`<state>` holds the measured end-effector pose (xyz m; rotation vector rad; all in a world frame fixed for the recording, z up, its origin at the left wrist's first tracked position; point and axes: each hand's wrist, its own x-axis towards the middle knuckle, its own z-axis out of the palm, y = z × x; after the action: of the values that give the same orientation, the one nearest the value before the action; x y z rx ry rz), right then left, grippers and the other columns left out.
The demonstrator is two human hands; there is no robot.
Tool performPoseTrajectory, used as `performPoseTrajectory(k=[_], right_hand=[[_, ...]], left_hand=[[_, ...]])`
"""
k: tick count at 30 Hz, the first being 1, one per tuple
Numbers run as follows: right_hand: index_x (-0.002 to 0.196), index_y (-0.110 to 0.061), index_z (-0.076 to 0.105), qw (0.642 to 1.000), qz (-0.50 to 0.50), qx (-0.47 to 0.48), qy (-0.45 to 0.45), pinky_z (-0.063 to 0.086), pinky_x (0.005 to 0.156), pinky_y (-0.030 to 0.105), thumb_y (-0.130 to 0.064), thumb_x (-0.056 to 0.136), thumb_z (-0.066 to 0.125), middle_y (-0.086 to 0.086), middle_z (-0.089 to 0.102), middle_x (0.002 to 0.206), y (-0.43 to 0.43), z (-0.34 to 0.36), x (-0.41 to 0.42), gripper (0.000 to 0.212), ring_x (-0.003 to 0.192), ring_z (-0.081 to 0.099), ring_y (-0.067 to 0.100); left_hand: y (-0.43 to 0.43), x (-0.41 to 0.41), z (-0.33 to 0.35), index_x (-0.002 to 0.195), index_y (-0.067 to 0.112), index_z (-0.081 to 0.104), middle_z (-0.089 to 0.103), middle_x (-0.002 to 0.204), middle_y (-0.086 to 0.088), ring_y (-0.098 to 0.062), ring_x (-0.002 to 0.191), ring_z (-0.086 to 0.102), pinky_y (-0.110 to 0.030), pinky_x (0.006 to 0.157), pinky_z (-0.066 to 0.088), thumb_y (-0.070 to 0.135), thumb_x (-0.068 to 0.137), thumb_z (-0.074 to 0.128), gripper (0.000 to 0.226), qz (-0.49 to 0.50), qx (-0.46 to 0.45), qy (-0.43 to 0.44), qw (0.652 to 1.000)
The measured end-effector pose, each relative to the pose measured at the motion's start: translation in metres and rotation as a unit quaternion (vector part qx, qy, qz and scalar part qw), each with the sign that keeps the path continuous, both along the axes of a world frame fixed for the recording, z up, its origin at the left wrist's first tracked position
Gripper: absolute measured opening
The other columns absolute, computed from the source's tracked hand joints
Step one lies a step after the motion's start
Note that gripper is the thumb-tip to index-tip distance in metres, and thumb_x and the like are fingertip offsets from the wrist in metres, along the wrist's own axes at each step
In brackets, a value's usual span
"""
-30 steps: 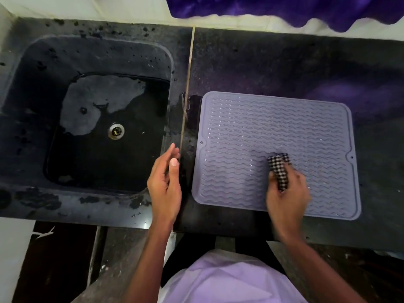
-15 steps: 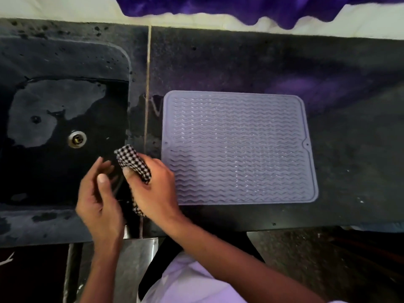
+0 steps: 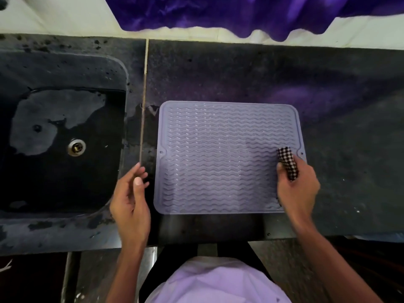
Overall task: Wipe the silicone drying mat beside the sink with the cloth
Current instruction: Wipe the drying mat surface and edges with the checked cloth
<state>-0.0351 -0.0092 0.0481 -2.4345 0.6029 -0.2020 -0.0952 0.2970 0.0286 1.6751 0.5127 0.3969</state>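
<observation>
Right hand (image 3: 297, 184) grips bunched soft cloth (image 3: 287, 164) on floppy, likely slippery mat (image 3: 218, 158) near its right edge; left hand (image 3: 131, 200) relaxed, empty, left of mat.

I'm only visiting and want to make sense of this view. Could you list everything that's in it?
mat: one, pale purple, flat on the counter to the right of the sink
cloth: one, black-and-white check, bunched, on the mat near its right edge
sink: one, black, at the left
drain: one, metal, in the sink's floor
counter: one, dark and speckled, around sink and mat
fabric: one, deep purple, along the top edge
shirt: one, lilac, bottom centre
left hand: one, fingers relaxed, holds nothing, beside the mat's left edge
right hand: one, grips the cloth
</observation>
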Motion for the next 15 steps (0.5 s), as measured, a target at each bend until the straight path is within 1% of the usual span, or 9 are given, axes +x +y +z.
performPoseTrajectory(k=[2,5,7,8,10,11,12,14,15], right_hand=[[0.124,-0.008,0.062,1.000,0.013,0.017,0.022,0.038,0.080,0.020,-0.015,0.089,0.066,0.011,0.064,0.110,0.019,-0.015,-0.006,0.036,0.102,0.059,0.026],[0.127,-0.006,0.061,0.999,0.015,0.030,-0.005,0.030,0.085,0.011,-0.007,0.084,0.068,0.012,0.061,0.114,0.071,-0.026,-0.015,0.044,0.097,0.052,0.015],[0.127,-0.009,0.061,0.998,0.031,0.056,-0.010,0.034,0.086,0.007,-0.007,0.081,0.070,0.008,0.061,0.114,0.110,-0.029,-0.020,0.047,0.096,0.051,0.010],[0.127,-0.011,0.061,0.996,0.046,0.074,-0.010,0.040,0.087,0.008,-0.009,0.081,0.070,0.005,0.060,0.114,0.130,-0.030,-0.022,0.047,0.095,0.051,0.008],[0.128,-0.016,0.061,0.989,0.092,0.117,0.000,0.047,0.088,0.017,-0.014,0.082,0.067,0.001,0.060,0.113,0.169,-0.031,-0.025,0.046,0.095,0.054,0.008],[0.128,-0.017,0.061,0.982,0.125,0.143,0.009,0.045,0.090,0.021,-0.016,0.082,0.066,0.002,0.060,0.113,0.187,-0.030,-0.026,0.046,0.096,0.056,0.012],[0.126,-0.017,0.063,0.972,0.157,0.173,0.020,0.043,0.091,0.020,-0.016,0.082,0.065,0.003,0.061,0.111,0.204,-0.027,-0.024,0.044,0.098,0.058,0.015],[0.121,-0.019,0.066,0.947,0.200,0.247,0.050,0.044,0.092,0.021,-0.019,0.084,0.064,0.004,0.064,0.106,0.228,-0.017,-0.017,0.037,0.096,0.059,0.017],[0.118,-0.020,0.066,0.936,0.209,0.276,0.060,0.046,0.092,0.026,-0.023,0.086,0.064,0.003,0.065,0.103,0.235,-0.010,-0.012,0.032,0.094,0.059,0.016]], left_hand=[[-0.006,0.000,-0.002,0.132,0.013,0.061,0.067,0.123,-0.011,-0.025,0.113,0.066,-0.046,0.096,0.055,0.029,0.103,0.049,0.035,-0.002,0.003,0.009,1.000],[-0.012,0.000,-0.007,0.130,0.023,0.063,0.068,0.124,-0.004,-0.023,0.114,0.067,-0.053,0.097,0.054,0.035,0.103,0.050,0.033,-0.014,0.026,0.024,0.999],[-0.014,0.000,-0.008,0.129,0.025,0.064,0.068,0.125,-0.001,-0.024,0.114,0.067,-0.057,0.097,0.053,0.035,0.103,0.051,0.031,-0.016,0.039,0.028,0.999],[-0.016,0.000,-0.007,0.129,0.024,0.064,0.067,0.125,0.000,-0.024,0.114,0.067,-0.057,0.097,0.053,0.034,0.103,0.050,0.031,-0.012,0.041,0.025,0.999],[-0.019,0.002,-0.004,0.128,0.025,0.064,0.067,0.125,-0.003,-0.024,0.113,0.067,-0.058,0.096,0.053,0.031,0.104,0.049,0.029,0.011,0.043,0.006,0.999],[-0.020,0.003,-0.001,0.128,0.026,0.063,0.067,0.124,-0.006,-0.025,0.112,0.067,-0.058,0.095,0.053,0.029,0.104,0.049,0.028,0.029,0.046,-0.009,0.999],[-0.020,0.004,0.003,0.127,0.025,0.063,0.067,0.123,-0.009,-0.026,0.111,0.067,-0.057,0.094,0.054,0.027,0.105,0.048,0.027,0.050,0.050,-0.022,0.997],[-0.017,0.004,0.012,0.128,0.016,0.061,0.066,0.122,-0.015,-0.028,0.108,0.067,-0.054,0.094,0.054,0.019,0.106,0.046,0.027,0.094,0.062,-0.040,0.993],[-0.014,0.004,0.018,0.128,0.009,0.060,0.066,0.121,-0.017,-0.028,0.107,0.067,-0.051,0.093,0.055,0.015,0.107,0.045,0.027,0.109,0.066,-0.046,0.991]])
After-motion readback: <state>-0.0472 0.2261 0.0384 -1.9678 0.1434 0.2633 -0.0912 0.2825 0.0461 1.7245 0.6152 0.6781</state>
